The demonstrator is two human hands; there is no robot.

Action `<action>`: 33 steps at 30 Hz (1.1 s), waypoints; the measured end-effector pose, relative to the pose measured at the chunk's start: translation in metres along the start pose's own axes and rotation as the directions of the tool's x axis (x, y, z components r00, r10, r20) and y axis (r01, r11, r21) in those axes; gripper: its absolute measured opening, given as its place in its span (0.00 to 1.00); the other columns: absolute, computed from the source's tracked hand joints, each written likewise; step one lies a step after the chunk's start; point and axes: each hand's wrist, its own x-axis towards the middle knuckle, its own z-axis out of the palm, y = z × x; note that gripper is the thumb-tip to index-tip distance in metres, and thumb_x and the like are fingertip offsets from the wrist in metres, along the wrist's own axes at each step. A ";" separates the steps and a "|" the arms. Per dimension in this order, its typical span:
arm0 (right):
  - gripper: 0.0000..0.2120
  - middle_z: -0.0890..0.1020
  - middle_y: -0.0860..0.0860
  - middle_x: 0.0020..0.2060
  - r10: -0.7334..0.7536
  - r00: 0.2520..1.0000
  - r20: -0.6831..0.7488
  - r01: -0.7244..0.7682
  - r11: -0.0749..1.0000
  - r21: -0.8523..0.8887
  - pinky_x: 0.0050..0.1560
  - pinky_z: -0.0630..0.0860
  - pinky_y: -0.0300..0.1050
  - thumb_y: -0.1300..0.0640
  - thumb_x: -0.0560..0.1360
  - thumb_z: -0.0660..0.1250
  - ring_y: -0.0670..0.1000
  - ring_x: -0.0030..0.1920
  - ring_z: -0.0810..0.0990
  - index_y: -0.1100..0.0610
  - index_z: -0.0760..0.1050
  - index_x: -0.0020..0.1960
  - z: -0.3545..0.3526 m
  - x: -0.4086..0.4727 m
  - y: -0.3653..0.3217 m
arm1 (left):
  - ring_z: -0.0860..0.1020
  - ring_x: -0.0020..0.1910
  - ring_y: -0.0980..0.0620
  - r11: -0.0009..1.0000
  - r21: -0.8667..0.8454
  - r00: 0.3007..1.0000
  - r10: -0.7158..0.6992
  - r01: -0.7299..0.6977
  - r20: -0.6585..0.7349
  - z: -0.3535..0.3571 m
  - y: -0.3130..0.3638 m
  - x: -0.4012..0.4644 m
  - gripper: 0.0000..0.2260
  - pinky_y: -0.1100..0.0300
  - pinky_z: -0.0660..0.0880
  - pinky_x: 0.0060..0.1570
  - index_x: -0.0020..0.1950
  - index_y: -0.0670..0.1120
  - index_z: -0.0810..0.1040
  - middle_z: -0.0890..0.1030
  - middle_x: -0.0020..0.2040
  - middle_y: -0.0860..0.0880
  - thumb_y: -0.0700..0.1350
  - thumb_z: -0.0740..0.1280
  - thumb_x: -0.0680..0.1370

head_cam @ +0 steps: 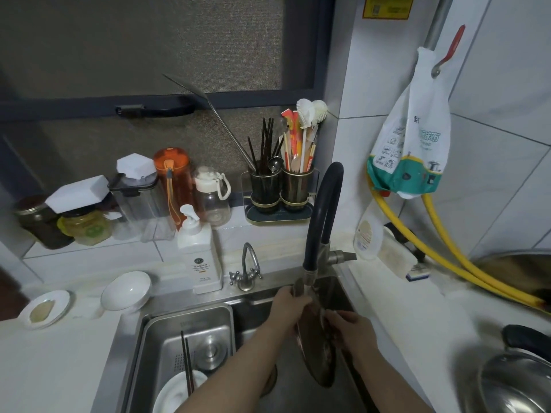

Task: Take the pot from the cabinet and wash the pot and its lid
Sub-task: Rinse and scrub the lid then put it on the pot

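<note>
A glass lid (320, 356) with a metal rim stands on edge over the sink (262, 302), right under the spout of the black faucet (323, 216). My left hand (287, 308) grips the lid's upper rim. My right hand (350, 326) presses against the lid's right face, fingers curled at its middle; the knob is hidden. A steel pot (515, 386) with a black handle sits on the counter at the lower right, partly cut off by the frame edge.
A steel drain basket (158, 338) in the sink's left half holds a white bowl, chopsticks and a small metal piece. A soap dispenser (199, 254), a small tap (247, 269), a white bowl (126, 290) and a saucer (44, 308) stand around the sink. Yellow hoses (441, 260) cross the right counter.
</note>
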 end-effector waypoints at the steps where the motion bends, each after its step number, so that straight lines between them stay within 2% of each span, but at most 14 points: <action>1: 0.06 0.81 0.48 0.34 -0.014 1.000 0.006 0.014 0.999 -0.038 0.31 0.75 0.38 0.52 0.73 0.69 0.49 0.37 0.80 0.54 0.80 0.45 0.001 0.001 -0.002 | 0.82 0.49 0.41 1.000 -0.029 1.000 -0.012 0.012 -0.010 -0.002 0.000 0.000 0.10 0.48 0.79 0.54 0.47 0.44 0.80 0.84 0.47 0.42 0.44 0.72 0.67; 3: 0.09 0.82 0.49 0.36 -0.048 0.999 0.026 0.051 0.992 -0.113 0.39 0.79 0.44 0.49 0.72 0.70 0.49 0.39 0.81 0.54 0.81 0.45 0.004 0.008 -0.006 | 0.83 0.47 0.42 0.994 -0.095 0.998 -0.050 0.046 -0.042 -0.010 -0.007 0.000 0.20 0.47 0.80 0.52 0.51 0.43 0.80 0.84 0.47 0.42 0.49 0.74 0.62; 4: 0.10 0.82 0.49 0.37 -0.070 0.997 0.045 0.075 0.987 -0.143 0.43 0.78 0.44 0.48 0.71 0.71 0.49 0.40 0.80 0.54 0.80 0.45 0.006 0.009 -0.009 | 0.83 0.45 0.43 0.987 -0.145 0.994 -0.081 0.071 -0.067 -0.015 -0.012 0.000 0.20 0.48 0.81 0.49 0.52 0.41 0.79 0.84 0.46 0.41 0.48 0.74 0.64; 7: 0.14 0.81 0.49 0.43 -0.128 0.985 0.116 0.153 0.957 -0.246 0.41 0.73 0.39 0.49 0.70 0.72 0.48 0.43 0.79 0.54 0.78 0.51 0.017 0.010 -0.017 | 0.82 0.33 0.45 0.911 -0.377 0.973 -0.214 0.165 -0.090 -0.030 -0.029 -0.006 0.08 0.56 0.80 0.32 0.51 0.36 0.79 0.83 0.39 0.39 0.39 0.69 0.75; 9: 0.15 0.82 0.50 0.44 -0.167 0.976 0.142 0.203 0.933 -0.297 0.45 0.76 0.43 0.49 0.68 0.72 0.50 0.45 0.79 0.53 0.77 0.52 0.026 0.009 -0.021 | 0.82 0.33 0.44 0.838 -0.507 0.949 -0.295 0.203 -0.108 -0.035 -0.041 -0.006 0.11 0.56 0.80 0.29 0.51 0.34 0.79 0.82 0.39 0.37 0.42 0.68 0.76; 11: 0.12 0.82 0.51 0.43 -0.216 0.964 0.154 0.255 0.914 -0.316 0.46 0.78 0.47 0.51 0.68 0.72 0.51 0.43 0.80 0.52 0.77 0.50 0.033 0.003 -0.028 | 0.82 0.39 0.40 0.779 -0.591 0.921 -0.361 0.211 -0.148 -0.034 -0.049 -0.004 0.16 0.50 0.82 0.34 0.51 0.34 0.79 0.82 0.43 0.35 0.48 0.69 0.76; 15: 0.09 0.77 0.44 0.40 -0.289 0.939 0.188 0.334 0.900 -0.281 0.31 0.72 0.32 0.53 0.71 0.72 0.42 0.37 0.76 0.49 0.74 0.49 0.034 -0.006 -0.034 | 0.82 0.47 0.36 0.691 -0.700 0.876 -0.437 0.182 -0.204 -0.025 -0.058 -0.002 0.23 0.38 0.79 0.48 0.51 0.38 0.79 0.83 0.47 0.34 0.59 0.67 0.74; 17: 0.06 0.78 0.44 0.42 -0.315 0.924 0.217 0.366 0.893 -0.262 0.35 0.74 0.34 0.53 0.73 0.69 0.42 0.40 0.77 0.50 0.76 0.49 0.029 -0.006 -0.037 | 0.81 0.48 0.38 0.644 -0.745 0.867 -0.459 0.173 -0.195 -0.020 -0.061 -0.002 0.21 0.38 0.78 0.51 0.49 0.42 0.79 0.83 0.49 0.36 0.60 0.66 0.74; 19: 0.09 0.80 0.45 0.46 -0.355 0.903 0.243 0.417 0.862 -0.289 0.44 0.72 0.31 0.52 0.75 0.66 0.42 0.45 0.78 0.51 0.78 0.55 0.020 -0.001 -0.037 | 0.81 0.49 0.39 0.636 -0.754 0.864 -0.461 0.165 -0.200 -0.018 -0.063 0.000 0.24 0.39 0.78 0.52 0.52 0.41 0.80 0.83 0.50 0.37 0.62 0.65 0.74; 21: 0.11 0.79 0.44 0.47 -0.380 0.878 0.290 0.467 0.811 -0.353 0.43 0.67 0.24 0.54 0.76 0.65 0.36 0.44 0.74 0.53 0.79 0.56 0.007 0.008 -0.040 | 0.82 0.48 0.39 0.649 -0.744 0.859 -0.462 0.160 -0.219 -0.015 -0.064 0.004 0.27 0.39 0.79 0.50 0.53 0.39 0.81 0.83 0.49 0.37 0.64 0.65 0.73; 23: 0.11 0.80 0.45 0.50 -0.364 0.872 0.328 0.474 0.795 -0.377 0.45 0.67 0.23 0.54 0.76 0.66 0.38 0.48 0.75 0.53 0.79 0.56 -0.004 0.021 -0.040 | 0.82 0.45 0.39 0.673 -0.723 0.860 -0.451 0.152 -0.238 -0.012 -0.060 0.005 0.26 0.41 0.80 0.46 0.49 0.39 0.81 0.84 0.45 0.38 0.64 0.65 0.73; 29: 0.23 0.73 0.48 0.64 -0.265 0.899 0.349 0.414 0.775 -0.478 0.67 0.65 0.45 0.52 0.74 0.67 0.49 0.65 0.70 0.51 0.69 0.68 -0.027 0.063 -0.045 | 0.81 0.44 0.40 0.795 -0.582 0.826 -0.436 0.169 -0.357 -0.002 -0.055 0.008 0.32 0.44 0.79 0.53 0.45 0.37 0.79 0.83 0.42 0.39 0.68 0.63 0.72; 31: 0.26 0.71 0.50 0.67 -0.276 0.897 0.346 0.425 0.756 -0.498 0.70 0.65 0.50 0.50 0.73 0.68 0.52 0.68 0.69 0.52 0.67 0.69 -0.032 0.083 -0.043 | 0.80 0.44 0.41 0.795 -0.580 0.825 -0.440 0.175 -0.355 0.001 -0.052 0.006 0.31 0.47 0.79 0.53 0.44 0.36 0.79 0.82 0.41 0.40 0.67 0.62 0.72; 33: 0.32 0.67 0.54 0.70 -0.273 0.908 0.317 0.405 0.763 -0.504 0.70 0.65 0.55 0.47 0.70 0.69 0.55 0.70 0.66 0.53 0.63 0.71 -0.036 0.102 -0.041 | 0.79 0.41 0.42 0.781 -0.604 0.832 -0.435 0.159 -0.344 0.005 -0.046 0.002 0.28 0.51 0.78 0.47 0.44 0.36 0.79 0.81 0.40 0.40 0.64 0.62 0.75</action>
